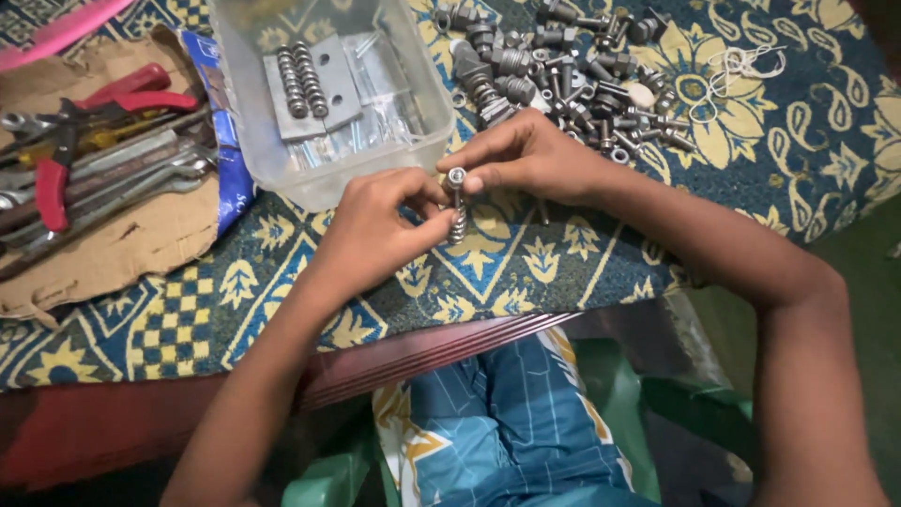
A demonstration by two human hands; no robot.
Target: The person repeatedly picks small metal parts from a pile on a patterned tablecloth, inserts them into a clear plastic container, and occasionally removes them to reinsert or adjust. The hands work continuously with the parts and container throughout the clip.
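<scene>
Bolt (457,202) pinched between both hands (450,192)

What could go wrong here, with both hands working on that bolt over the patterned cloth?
1. The bolt is pinched only by fingertips of the left hand and right hand; the nut at its top might slip off and vanish against the busy cloth.
2. The right wrist lies close to the pile of bolts and nuts, so a sweep may scatter them.
3. The work is near the table edge; dropped parts could roll off.
</scene>
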